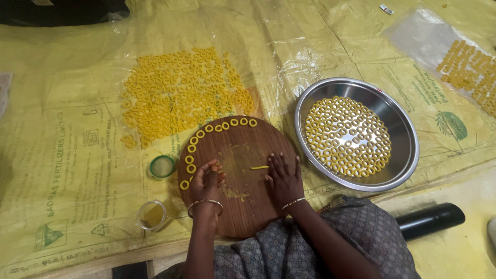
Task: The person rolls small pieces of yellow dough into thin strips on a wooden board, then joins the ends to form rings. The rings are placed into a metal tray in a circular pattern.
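Left hand (206, 180) curled, pinching a yellow dough piece (217, 168) on round wooden board (243, 206), right hand (283, 175) flat, fingers pressed together rolling dough strand (259, 167), steel pan (398, 124) of rings right, yellow printed sack sheet (62, 155) with green logos underneath, green lid (163, 166) left

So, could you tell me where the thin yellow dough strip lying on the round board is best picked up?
Probably pinch the dough strip at its free left end, from above: it lies flat on the board, and the right hand sits by its other end.
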